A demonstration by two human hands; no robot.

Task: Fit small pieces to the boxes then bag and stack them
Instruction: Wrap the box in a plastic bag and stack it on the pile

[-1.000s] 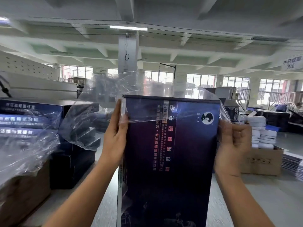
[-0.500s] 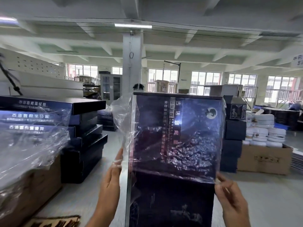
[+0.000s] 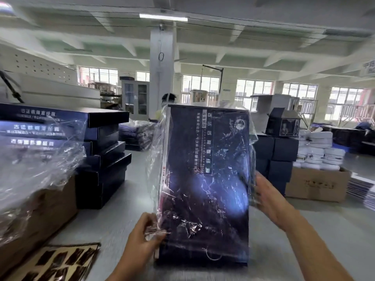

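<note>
Bagging looks nearly done: the tall dark-blue printed cardboard box (image 3: 207, 179) stands upright on the grey table (image 3: 113, 220), sheathed almost to its base in a clear plastic bag (image 3: 156, 151). The left hand (image 3: 142, 242) pinches film at the lower left edge. The right hand (image 3: 269, 197) meets the right side, its fingertips lost behind film and blur, so its grip cannot be told. The next move likely calls for an even downward tug, then stacking.

Beamed white ceiling (image 3: 263, 37), strip light (image 3: 163, 17), central pillar (image 3: 161, 67), far window row (image 3: 253, 88), glass-fronted cabinet (image 3: 135, 102).
</note>
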